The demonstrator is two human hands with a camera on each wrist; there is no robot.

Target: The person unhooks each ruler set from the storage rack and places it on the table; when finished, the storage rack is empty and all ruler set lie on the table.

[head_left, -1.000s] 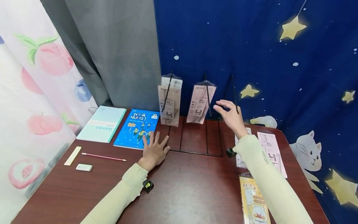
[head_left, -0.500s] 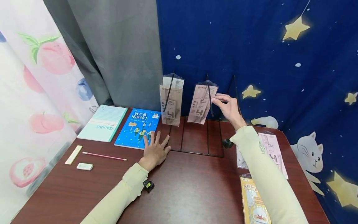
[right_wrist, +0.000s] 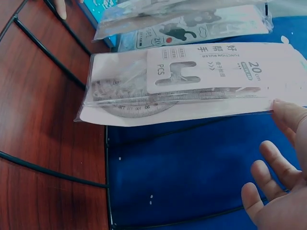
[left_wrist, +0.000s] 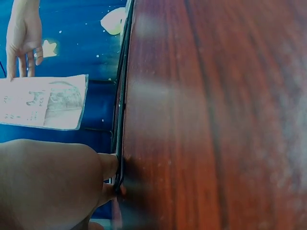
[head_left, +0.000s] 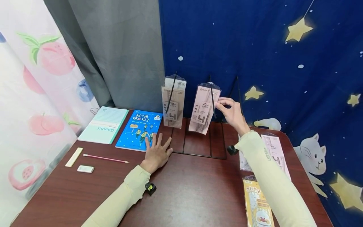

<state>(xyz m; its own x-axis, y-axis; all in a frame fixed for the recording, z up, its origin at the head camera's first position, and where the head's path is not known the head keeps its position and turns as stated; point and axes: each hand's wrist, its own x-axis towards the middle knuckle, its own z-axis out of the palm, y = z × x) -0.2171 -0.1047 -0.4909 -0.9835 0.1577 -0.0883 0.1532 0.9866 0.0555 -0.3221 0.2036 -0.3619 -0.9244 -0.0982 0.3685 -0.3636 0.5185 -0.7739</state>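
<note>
A pink ruler set in a clear packet (head_left: 202,113) hangs from the middle hook of a black wire rack (head_left: 204,155). My right hand (head_left: 233,113) pinches the packet's right edge between thumb and forefinger. In the right wrist view the other fingers stay loose, apart from the packet, and a protractor shows inside it. My left hand (head_left: 157,154) lies spread on the table, over the rack's front left corner and the lower edge of a blue book (head_left: 141,130). More packets (head_left: 173,107) hang on the left hook. None shows on the right hook (head_left: 239,94).
On the right lie another pink ruler set (head_left: 273,148), a partly hidden packet (head_left: 245,160) and a yellow duck packet (head_left: 258,201). At left are a notebook (head_left: 105,124), a pencil (head_left: 106,158), an eraser (head_left: 85,169) and a cream strip (head_left: 74,157). Curtains stand behind the table.
My right hand has moved left from the right hook to the pink packet and taken its edge. The packet's lower end has swung forward. My left hand stays in place.
</note>
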